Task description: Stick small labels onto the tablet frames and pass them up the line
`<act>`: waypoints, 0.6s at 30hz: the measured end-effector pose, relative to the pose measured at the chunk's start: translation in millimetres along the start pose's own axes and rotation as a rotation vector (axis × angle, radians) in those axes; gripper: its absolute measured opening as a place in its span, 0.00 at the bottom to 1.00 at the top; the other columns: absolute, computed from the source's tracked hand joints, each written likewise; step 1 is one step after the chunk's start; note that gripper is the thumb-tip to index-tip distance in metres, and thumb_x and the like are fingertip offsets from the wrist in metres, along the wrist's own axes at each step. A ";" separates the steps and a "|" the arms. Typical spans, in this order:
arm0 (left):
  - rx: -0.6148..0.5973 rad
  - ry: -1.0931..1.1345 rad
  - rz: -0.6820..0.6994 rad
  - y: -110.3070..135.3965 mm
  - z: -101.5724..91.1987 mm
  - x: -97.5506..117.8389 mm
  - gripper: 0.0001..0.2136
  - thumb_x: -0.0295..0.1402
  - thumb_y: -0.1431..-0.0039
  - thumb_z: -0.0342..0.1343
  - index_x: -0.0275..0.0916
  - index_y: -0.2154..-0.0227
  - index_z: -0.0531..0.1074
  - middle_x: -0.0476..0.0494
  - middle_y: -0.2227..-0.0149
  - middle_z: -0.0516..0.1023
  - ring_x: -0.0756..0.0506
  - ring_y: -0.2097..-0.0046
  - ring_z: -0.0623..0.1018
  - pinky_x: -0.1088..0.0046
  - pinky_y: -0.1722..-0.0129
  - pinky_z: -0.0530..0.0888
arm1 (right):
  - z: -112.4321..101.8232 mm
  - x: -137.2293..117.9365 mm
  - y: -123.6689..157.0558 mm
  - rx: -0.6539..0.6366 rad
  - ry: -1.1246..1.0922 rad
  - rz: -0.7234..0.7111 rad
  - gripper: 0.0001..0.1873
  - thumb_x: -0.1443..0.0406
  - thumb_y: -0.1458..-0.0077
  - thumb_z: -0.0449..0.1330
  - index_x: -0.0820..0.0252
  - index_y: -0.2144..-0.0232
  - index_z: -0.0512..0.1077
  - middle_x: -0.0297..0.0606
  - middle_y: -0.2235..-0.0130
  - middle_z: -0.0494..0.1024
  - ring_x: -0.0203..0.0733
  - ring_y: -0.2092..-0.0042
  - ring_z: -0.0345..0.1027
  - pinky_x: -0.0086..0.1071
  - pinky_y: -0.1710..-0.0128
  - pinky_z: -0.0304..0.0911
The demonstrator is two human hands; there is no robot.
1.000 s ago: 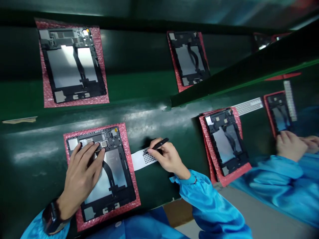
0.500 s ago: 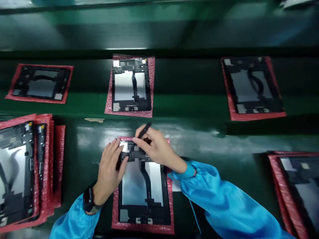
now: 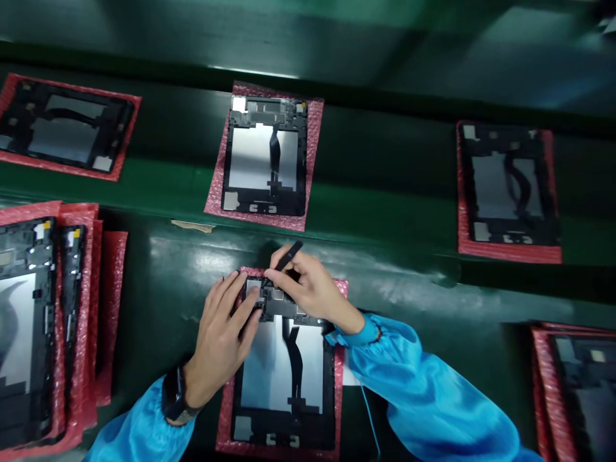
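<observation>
The left hand (image 3: 219, 340) is pressing downward, palm-down, with its fingers (image 3: 235, 301) extending forward and slightly spread. The right hand (image 3: 308, 289) is curling its fingers (image 3: 283, 273) into a closed pinch, just beside the left fingertips. Both forearms are converging inward from the lower corners, covered by blue sleeves (image 3: 423, 385).
</observation>
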State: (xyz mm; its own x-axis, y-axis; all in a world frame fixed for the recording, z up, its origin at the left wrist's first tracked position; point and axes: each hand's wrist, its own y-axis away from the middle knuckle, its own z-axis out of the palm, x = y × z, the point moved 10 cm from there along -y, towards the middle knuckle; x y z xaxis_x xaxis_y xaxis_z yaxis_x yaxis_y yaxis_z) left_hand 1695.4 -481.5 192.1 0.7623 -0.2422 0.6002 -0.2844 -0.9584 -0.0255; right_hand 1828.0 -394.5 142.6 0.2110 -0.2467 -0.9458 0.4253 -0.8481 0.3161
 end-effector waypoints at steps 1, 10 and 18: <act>-0.003 0.001 0.000 -0.2 1.1 1.2 0.24 0.24 0.33 0.61 0.40 0.35 0.68 0.32 0.31 0.69 0.35 0.27 0.67 0.44 0.29 0.69 | -1.1 0.2 0.4 0.004 0.002 -0.001 0.10 0.56 0.30 0.64 0.55 0.61 0.72 0.33 0.65 0.74 0.37 0.68 0.67 0.33 0.71 0.59; -0.037 -0.050 0.035 -2.0 9.8 14.1 0.27 0.22 0.34 0.61 0.42 0.33 0.67 0.30 0.29 0.66 0.32 0.25 0.64 0.41 0.29 0.68 | -10.4 -2.9 4.5 -0.011 0.011 -0.034 0.09 0.57 0.29 0.63 0.55 0.60 0.72 0.32 0.67 0.73 0.35 0.71 0.64 0.32 0.73 0.57; -0.100 -0.145 0.048 -3.0 22.0 27.1 0.28 0.22 0.33 0.58 0.40 0.32 0.64 0.28 0.28 0.64 0.29 0.25 0.63 0.39 0.29 0.66 | -41.3 -6.9 13.7 0.146 -0.096 0.008 0.16 0.51 0.31 0.62 0.55 0.64 0.69 0.28 0.73 0.70 0.36 0.73 0.66 0.31 0.73 0.60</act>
State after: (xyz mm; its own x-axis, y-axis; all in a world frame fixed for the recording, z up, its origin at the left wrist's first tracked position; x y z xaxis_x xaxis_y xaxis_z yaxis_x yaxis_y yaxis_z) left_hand 1729.7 -488.6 190.9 0.8206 -0.3131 0.4782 -0.3731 -0.9272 0.0331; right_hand 1868.7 -385.0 156.6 0.1258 -0.2915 -0.9483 0.2902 -0.9032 0.3162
